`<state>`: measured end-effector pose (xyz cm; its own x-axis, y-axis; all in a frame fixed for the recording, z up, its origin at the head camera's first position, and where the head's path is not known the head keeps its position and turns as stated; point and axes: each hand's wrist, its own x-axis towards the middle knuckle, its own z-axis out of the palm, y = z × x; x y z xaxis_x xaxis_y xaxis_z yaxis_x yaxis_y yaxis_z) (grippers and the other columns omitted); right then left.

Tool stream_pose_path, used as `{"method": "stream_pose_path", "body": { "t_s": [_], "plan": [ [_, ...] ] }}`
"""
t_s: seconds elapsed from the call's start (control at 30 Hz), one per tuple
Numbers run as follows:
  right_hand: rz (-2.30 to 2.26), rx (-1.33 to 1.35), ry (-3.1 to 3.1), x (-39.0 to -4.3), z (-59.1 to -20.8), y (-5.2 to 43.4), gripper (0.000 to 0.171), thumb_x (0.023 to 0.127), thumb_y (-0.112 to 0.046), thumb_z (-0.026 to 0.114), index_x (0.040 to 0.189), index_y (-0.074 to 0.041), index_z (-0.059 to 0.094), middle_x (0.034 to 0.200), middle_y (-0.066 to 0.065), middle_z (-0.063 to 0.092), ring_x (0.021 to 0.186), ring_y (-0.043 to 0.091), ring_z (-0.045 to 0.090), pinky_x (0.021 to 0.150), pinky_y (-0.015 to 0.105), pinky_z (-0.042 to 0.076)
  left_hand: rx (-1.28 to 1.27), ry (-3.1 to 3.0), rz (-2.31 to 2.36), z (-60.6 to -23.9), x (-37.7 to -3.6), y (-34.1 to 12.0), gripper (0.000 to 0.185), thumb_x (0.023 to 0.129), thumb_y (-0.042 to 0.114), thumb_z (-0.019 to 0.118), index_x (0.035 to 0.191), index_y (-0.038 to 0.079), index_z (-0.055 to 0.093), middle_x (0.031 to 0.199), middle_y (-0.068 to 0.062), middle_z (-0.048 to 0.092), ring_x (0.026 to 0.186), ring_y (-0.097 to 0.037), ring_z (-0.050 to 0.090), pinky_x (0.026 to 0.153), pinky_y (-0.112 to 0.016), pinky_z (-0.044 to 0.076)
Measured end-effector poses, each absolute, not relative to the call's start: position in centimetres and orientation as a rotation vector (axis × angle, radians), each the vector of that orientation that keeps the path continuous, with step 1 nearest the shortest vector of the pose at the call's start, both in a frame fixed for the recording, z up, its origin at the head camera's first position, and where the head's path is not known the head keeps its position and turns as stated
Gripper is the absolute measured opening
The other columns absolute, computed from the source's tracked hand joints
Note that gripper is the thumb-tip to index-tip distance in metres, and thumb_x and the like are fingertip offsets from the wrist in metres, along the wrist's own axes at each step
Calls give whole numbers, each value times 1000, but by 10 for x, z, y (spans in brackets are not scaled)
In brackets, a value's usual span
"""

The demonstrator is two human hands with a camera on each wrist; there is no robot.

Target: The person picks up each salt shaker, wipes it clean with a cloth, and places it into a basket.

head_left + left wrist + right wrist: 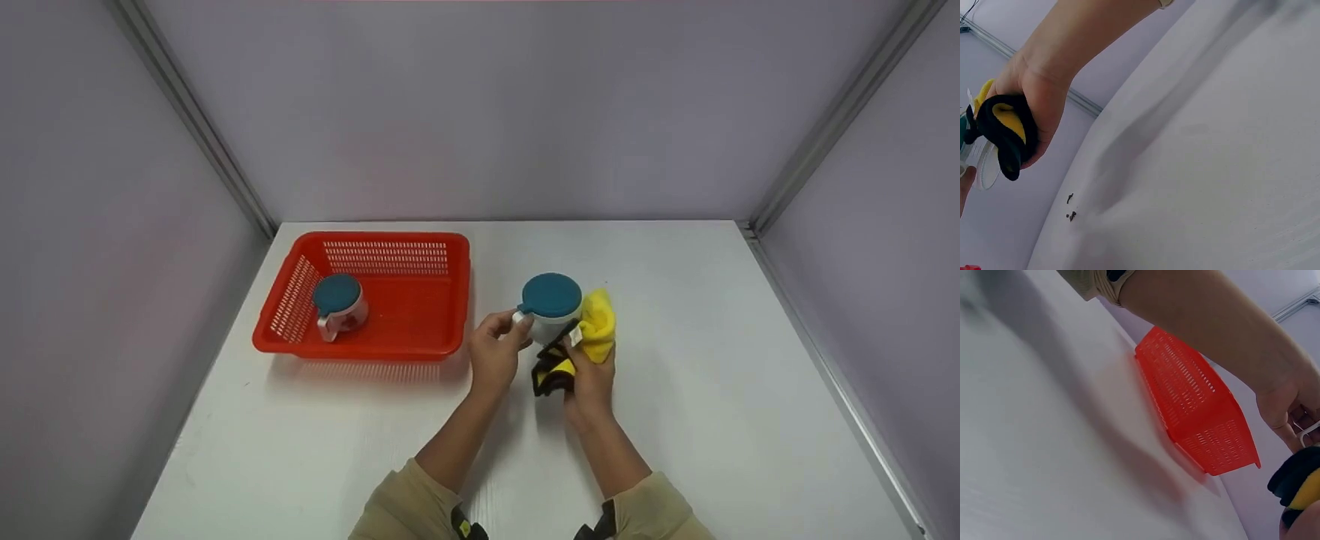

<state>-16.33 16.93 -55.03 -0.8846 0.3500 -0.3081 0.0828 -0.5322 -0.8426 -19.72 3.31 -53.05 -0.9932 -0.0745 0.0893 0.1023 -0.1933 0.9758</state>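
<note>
- My left hand (496,352) grips the handle of a white mug with a teal lid (551,304), fingers curled round it; the mug is upright on the white table (675,420), just right of the red basket (420,341).
- My right hand (590,379) is clenched on a yellow-and-black cloth (592,330), pressing it against the mug's right side.
- A second teal-lidded mug (340,304) stands inside the basket, near its left wall.
- The right wrist view shows the basket's slotted side (1207,422).
</note>
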Motion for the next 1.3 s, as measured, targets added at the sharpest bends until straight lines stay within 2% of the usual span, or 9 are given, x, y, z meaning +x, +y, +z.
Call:
{"method": "stream_pose_path", "body": {
  "t_s": [0.1, 0.17, 0.33, 0.47, 0.63, 0.8, 0.97, 1.17, 1.3],
  "plan": [
    [2619, -635, -1337, -163, -547, 169, 80, 79, -27, 83, 141, -34, 33, 137, 5, 45, 126, 23, 47, 107, 35, 46, -45, -1908, -2363, -531, -197, 34, 25, 87, 33, 76, 104, 14, 73, 97, -6, 69, 92, -24, 69, 79, -34, 60],
    [2641, -580, -1308, -163, -547, 167, 76, 81, -23, 82, 139, -32, 34, 133, 5, 46, 123, 23, 49, 105, 35, 48, -67, -1900, -2360, -531, -197, 35, 24, 87, 29, 76, 104, 13, 73, 96, -8, 69, 91, -25, 69, 79, -35, 61],
    [2662, -500, -1247, -164, -547, 163, 66, 86, -15, 77, 136, -28, 36, 128, 5, 48, 119, 22, 49, 107, 36, 45, -116, -1898, -2320, -533, -196, 35, 22, 88, 24, 75, 105, 10, 73, 94, -8, 70, 88, -23, 70, 77, -35, 61],
    [2664, -545, -1225, -162, -547, 160, 70, 85, -17, 78, 138, -30, 35, 133, 3, 46, 123, 22, 48, 108, 34, 45, -131, -1905, -2300, -534, -196, 36, 21, 88, 24, 75, 104, 11, 73, 93, -7, 70, 87, -23, 70, 76, -34, 61],
    [2661, -569, -1230, -160, -549, 156, 72, 86, -27, 78, 141, -30, 32, 138, 4, 45, 128, 23, 48, 105, 35, 48, -119, -1934, -2281, -534, -195, 38, 18, 89, 25, 74, 103, 15, 73, 93, -4, 70, 87, -20, 70, 76, -33, 61],
    [2695, -628, -1173, -157, -550, 156, 74, 84, -43, 76, 142, -35, 31, 143, 1, 43, 131, 21, 48, 103, 34, 50, -118, -1980, -2257, -534, -193, 40, 15, 89, 26, 74, 102, 18, 73, 92, -1, 70, 88, -19, 69, 76, -32, 61],
    [2738, -749, -1108, -159, -547, 162, 81, 78, -56, 76, 142, -37, 32, 143, 0, 44, 130, 19, 48, 107, 34, 47, -138, -1965, -2299, -534, -193, 40, 15, 89, 20, 74, 102, 13, 73, 93, -4, 69, 89, -20, 68, 76, -35, 61],
    [2744, -716, -1096, -162, -544, 173, 75, 81, -59, 70, 142, -34, 33, 144, 0, 43, 131, 20, 45, 112, 37, 40, -163, -1932, -2374, -533, -195, 40, 17, 89, 10, 73, 105, 5, 71, 95, -10, 68, 90, -22, 69, 78, -43, 60],
    [2735, -689, -1111, -165, -544, 180, 74, 82, -59, 69, 142, -31, 36, 144, 0, 43, 132, 19, 43, 113, 37, 38, -193, -1951, -2404, -533, -196, 38, 17, 89, 13, 73, 105, 7, 71, 95, -9, 68, 90, -22, 69, 78, -40, 61]
  ]
}}
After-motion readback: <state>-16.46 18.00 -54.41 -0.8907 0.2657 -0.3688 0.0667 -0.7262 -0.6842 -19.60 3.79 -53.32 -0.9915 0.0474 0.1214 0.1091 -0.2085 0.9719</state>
